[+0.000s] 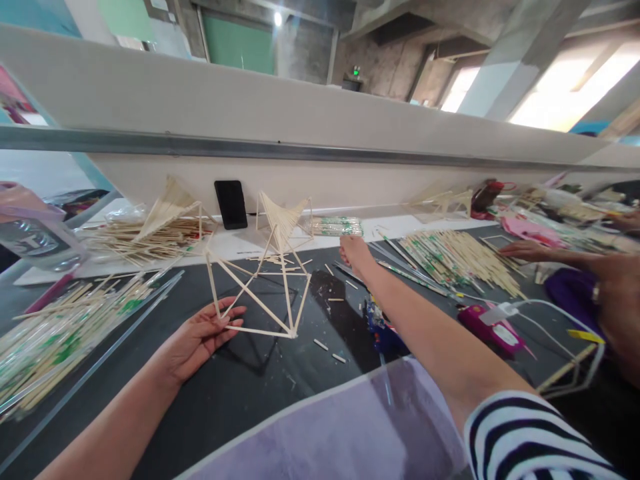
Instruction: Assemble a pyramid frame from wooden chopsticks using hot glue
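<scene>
My left hand pinches the lower left corner of an open frame of thin wooden sticks, raised a little over the dark mat. Its triangles are joined at the corners. Reaching toward the back of the table, my right hand has its fingers curled closed; whatever they hold, if anything, is hidden. Just behind that hand lies a wrapped packet of sticks. A stick model with a curved, fanned surface stands behind the frame.
Wrapped sticks lie at left, loose sticks at right. A black phone leans on the white partition. Beside my right forearm sits a pink power block with white cables. Another person's hand is at far right.
</scene>
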### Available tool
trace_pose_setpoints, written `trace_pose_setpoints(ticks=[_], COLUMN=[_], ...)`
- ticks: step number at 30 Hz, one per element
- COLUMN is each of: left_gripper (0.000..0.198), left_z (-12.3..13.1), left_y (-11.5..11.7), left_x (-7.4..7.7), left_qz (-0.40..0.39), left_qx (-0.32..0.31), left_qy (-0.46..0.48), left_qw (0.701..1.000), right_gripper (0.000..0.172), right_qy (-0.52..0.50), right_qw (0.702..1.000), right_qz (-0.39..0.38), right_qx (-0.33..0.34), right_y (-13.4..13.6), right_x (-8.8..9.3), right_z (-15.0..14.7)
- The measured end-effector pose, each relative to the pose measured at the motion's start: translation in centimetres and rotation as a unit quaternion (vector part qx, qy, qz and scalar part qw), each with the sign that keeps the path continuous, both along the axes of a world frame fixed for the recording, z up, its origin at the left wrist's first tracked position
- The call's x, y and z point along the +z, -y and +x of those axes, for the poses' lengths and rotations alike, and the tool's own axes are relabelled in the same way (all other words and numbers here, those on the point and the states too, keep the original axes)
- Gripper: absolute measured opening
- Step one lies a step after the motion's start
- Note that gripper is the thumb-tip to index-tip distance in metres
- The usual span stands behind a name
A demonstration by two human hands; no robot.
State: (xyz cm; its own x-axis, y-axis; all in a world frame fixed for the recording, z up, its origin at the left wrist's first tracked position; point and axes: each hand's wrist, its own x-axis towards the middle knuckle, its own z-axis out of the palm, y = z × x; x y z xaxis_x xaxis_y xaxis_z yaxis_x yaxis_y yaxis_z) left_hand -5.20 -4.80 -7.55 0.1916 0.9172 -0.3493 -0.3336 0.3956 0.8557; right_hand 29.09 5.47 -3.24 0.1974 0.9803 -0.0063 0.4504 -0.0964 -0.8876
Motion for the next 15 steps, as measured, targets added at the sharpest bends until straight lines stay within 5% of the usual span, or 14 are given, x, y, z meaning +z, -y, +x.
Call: trace_pose_setpoints(ticks=[4, 9, 12, 15], left_gripper=[0.045, 0.045, 0.047, 0.047], left_z=[-0.1, -0.1, 0.0, 0.4], left_y=[0.0, 0.0, 0.2, 0.4], left_x=[-0.2, -0.2, -0.2, -0.2], left_qz=[0.008, 0.012, 0.019, 0.029], left_qx=[-0.008, -0.018, -0.023, -0.016], left_qy=[-0.007, -0.006, -0.005, -0.015], left_qw=[1.0, 1.0, 1.0, 0.999], right_gripper=[0.018, 0.038, 0.028, 0.019], right_qy=[-0.02, 0.034, 0.14, 0.205], right_qw=[0.998, 0.965, 0.976, 0.976], right_qz=[-0.046, -0.16, -0.091, 0.063], right_qx=[0.05, 0.205, 0.142, 0.037], right_y=[1.1, 3.3, 3.5, 4.2], right_x=[0.8, -0.8, -0.3, 1.3], right_z=[-0.5, -4.2, -4.9, -4.1])
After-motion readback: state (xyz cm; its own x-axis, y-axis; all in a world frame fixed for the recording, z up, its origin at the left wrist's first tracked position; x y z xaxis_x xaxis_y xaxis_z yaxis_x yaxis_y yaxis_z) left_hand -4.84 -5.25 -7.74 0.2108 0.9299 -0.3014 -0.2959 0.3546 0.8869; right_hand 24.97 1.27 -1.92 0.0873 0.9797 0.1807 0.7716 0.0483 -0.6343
